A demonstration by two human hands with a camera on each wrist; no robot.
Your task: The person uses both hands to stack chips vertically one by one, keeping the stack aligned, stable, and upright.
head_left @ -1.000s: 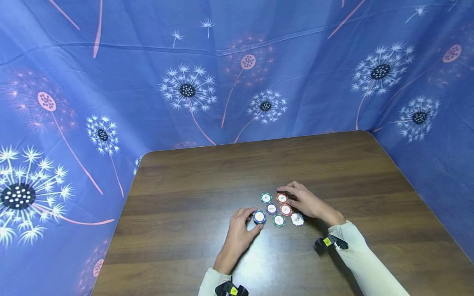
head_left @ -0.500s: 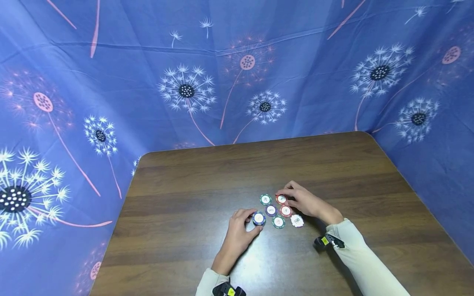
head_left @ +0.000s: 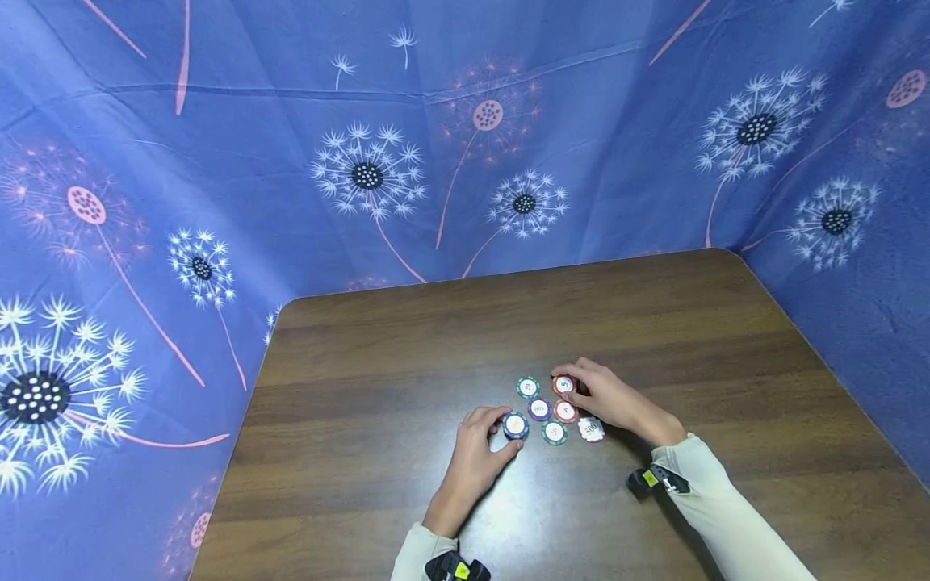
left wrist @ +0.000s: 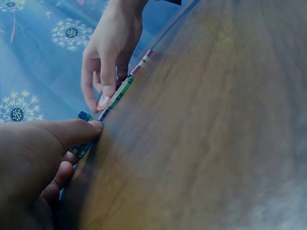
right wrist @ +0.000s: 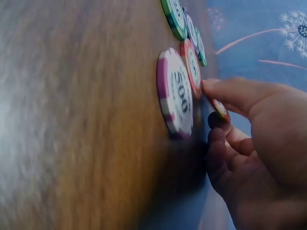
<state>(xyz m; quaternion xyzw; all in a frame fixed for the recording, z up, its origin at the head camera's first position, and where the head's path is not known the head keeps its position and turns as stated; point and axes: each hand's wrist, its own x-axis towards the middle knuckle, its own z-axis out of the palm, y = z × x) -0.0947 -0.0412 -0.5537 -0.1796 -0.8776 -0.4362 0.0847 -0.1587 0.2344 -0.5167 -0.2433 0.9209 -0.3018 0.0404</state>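
My left hand holds a blue poker chip between thumb and fingertips at the left of a small cluster. In the left wrist view its patterned edge looks thick, like stacked chips. My right hand pinches an upper red chip at the cluster's far side, thumb and fingers at its edges. Close below lies a second red chip. Beside them are a purple chip, a far green chip, a near green chip and a white chip marked 500.
The chips lie on a brown wood-grain table with rounded far corners. A blue dandelion-print cloth hangs behind and at the sides. Each wrist wears a black camera, such as the right wrist camera.
The head view has shifted slightly. My right hand and the upper red chip have moved a little to the right relative to the other chips. My left hand keeps its hold on the blue chip.
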